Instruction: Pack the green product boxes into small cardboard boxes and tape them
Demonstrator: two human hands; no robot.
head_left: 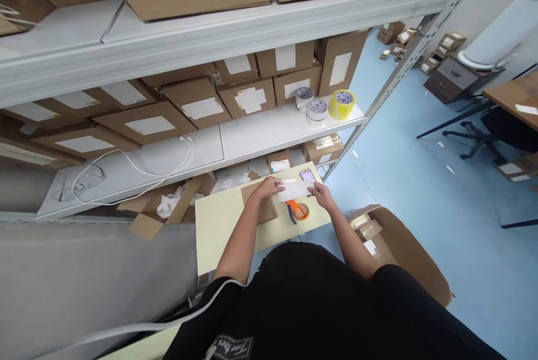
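My left hand (269,187) and my right hand (320,194) are both closed on opposite ends of a white paper label (295,190), stretched between them above the pale yellow table (218,217). Beneath the left forearm lies a flat cardboard box (265,211), partly hidden by the arm. Just below the label sits an orange tape dispenser (297,210), its top covered by the label. Beyond the right hand rests a phone (307,175) with a lit screen.
A metal shelf (260,130) holds labelled cartons (247,97), clear tape rolls (316,111), a yellow tape roll (342,104) and a white cable (162,179). An open carton (168,203) stands left of the table. At right, a large open carton (414,248) contains small boxes.
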